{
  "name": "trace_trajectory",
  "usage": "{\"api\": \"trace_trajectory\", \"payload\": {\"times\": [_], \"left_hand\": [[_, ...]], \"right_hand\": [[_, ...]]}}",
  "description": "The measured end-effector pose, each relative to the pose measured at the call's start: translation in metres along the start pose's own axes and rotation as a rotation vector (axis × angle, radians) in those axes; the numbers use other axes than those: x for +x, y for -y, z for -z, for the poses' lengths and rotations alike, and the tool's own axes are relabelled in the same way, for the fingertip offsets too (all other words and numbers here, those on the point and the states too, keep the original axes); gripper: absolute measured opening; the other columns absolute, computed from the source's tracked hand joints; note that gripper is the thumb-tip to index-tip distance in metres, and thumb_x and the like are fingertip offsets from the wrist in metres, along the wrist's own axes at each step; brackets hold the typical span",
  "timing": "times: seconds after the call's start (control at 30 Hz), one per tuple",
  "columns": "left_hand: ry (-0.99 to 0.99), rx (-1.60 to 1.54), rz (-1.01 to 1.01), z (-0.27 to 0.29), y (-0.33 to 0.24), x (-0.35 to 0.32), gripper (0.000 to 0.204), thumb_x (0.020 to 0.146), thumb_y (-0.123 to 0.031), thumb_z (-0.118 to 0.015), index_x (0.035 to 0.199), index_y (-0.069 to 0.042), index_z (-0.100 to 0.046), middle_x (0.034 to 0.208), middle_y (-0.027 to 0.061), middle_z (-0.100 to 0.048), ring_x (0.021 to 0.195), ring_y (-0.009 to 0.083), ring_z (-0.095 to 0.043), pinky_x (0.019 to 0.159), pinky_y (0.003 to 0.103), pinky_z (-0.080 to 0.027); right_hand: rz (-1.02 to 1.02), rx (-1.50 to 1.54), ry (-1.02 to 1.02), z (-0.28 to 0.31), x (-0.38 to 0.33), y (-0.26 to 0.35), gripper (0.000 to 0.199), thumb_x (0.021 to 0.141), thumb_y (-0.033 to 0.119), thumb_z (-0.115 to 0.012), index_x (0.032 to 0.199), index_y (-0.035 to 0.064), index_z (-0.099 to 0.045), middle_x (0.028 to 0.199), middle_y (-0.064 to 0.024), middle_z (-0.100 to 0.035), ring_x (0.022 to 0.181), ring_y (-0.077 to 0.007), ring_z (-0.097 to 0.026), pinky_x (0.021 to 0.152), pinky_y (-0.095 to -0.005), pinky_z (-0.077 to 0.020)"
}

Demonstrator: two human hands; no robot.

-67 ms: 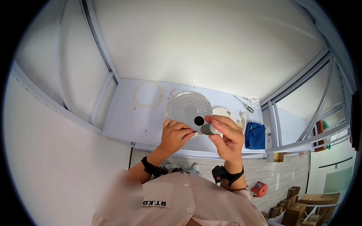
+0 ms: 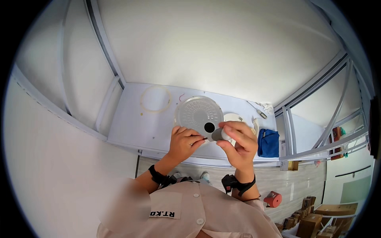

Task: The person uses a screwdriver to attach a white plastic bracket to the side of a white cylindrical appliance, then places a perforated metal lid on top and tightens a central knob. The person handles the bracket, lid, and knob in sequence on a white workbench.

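Observation:
A round silver metal disc (image 2: 198, 111), patterned with small slots, lies on the white workbench (image 2: 133, 127); a black circle (image 2: 209, 127) shows near its front edge. My left hand (image 2: 184, 142) is at the disc's front left edge, its fingers pinched on a small dark piece (image 2: 205, 138) too small to name. Just right of it, my right hand (image 2: 241, 143) grips a small rounded grey-and-white part (image 2: 225, 135) between thumb and fingers, above the disc's right front edge. Partly hidden behind that hand is a white round part (image 2: 232, 117).
A thin yellowish ring (image 2: 155, 111) and a short pink wire (image 2: 181, 96) lie to the left. On the right are a screwdriver (image 2: 260, 113), crumpled white material (image 2: 268, 107) and a folded blue cloth (image 2: 268, 143). Metal frame posts (image 2: 291, 133) stand at the bench's right end.
My right hand has shifted very slightly with the grey-and-white part, which is tilted a little differently. My left hand stays in place.

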State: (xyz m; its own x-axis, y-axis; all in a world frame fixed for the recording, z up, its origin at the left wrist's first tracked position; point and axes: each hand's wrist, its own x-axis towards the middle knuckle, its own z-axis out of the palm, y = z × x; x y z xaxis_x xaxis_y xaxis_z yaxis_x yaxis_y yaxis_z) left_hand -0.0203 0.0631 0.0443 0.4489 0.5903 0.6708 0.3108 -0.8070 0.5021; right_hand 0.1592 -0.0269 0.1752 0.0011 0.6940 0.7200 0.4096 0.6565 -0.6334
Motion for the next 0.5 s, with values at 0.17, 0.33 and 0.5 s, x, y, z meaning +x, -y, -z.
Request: {"api": "trace_trajectory", "payload": {"times": [0.17,0.33,0.5], "left_hand": [[-0.003,-0.024,0.004,0.001,0.001,0.002,0.010,0.078,-0.025,-0.087,0.082,-0.019,-0.081,0.088,-0.0097,-0.072,0.079,0.0139,-0.057,0.086,0.035,-0.036],[-0.009,-0.021,0.014,0.001,0.002,-0.001,0.010,0.078,-0.026,-0.087,0.083,-0.019,-0.081,0.088,-0.0098,-0.072,0.078,0.0137,-0.057,0.086,0.035,-0.037],[0.000,-0.025,0.009,-0.001,0.002,0.000,0.010,0.078,-0.025,-0.087,0.084,-0.019,-0.081,0.088,-0.0099,-0.072,0.079,0.0137,-0.057,0.087,0.036,-0.037]], "right_hand": [[0.054,-0.310,-0.254,-0.009,-0.001,-0.009,0.048,0.086,0.013,-0.085,0.130,0.0019,-0.071,0.114,-0.0115,-0.061,0.098,-0.0268,-0.063,0.087,-0.0356,-0.0533],[-0.008,0.022,-0.061,-0.004,0.009,0.003,0.049,0.099,0.013,-0.068,0.144,-0.0044,-0.058,0.134,-0.0220,-0.060,0.116,-0.0370,-0.065,0.102,-0.0454,-0.0516],[0.109,-0.064,-0.182,-0.012,-0.005,-0.009,0.041,0.083,0.008,-0.087,0.122,0.0027,-0.074,0.123,-0.0159,-0.062,0.105,-0.0286,-0.065,0.091,-0.0357,-0.0542]]}}
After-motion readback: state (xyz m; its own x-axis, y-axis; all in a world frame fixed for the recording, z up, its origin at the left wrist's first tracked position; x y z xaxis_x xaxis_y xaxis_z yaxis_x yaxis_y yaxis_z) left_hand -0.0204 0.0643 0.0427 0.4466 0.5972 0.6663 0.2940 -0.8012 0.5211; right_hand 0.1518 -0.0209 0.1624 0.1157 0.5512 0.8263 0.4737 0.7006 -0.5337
